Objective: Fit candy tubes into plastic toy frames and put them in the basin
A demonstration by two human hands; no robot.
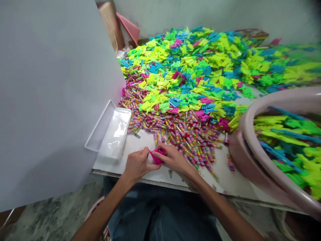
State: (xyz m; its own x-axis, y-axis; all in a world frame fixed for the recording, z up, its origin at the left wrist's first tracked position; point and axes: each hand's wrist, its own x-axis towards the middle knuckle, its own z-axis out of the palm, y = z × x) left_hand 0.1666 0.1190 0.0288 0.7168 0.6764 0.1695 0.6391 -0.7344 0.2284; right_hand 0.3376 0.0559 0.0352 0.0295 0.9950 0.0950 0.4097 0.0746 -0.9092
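Apparently midway through one magenta plastic piece (158, 156), pinched between left hand (136, 163) and right hand (175, 158) right of the clear-bag stack (115, 134), with many pink-wrapped tubes (193, 137) and neon plastic toys (156, 80) left loose farther right of it.

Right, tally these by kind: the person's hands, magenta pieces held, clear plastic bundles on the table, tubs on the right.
Left hand and right hand: 2
Magenta piece: 1
Clear plastic bundle: 1
Pink tub: 1
Total: 5
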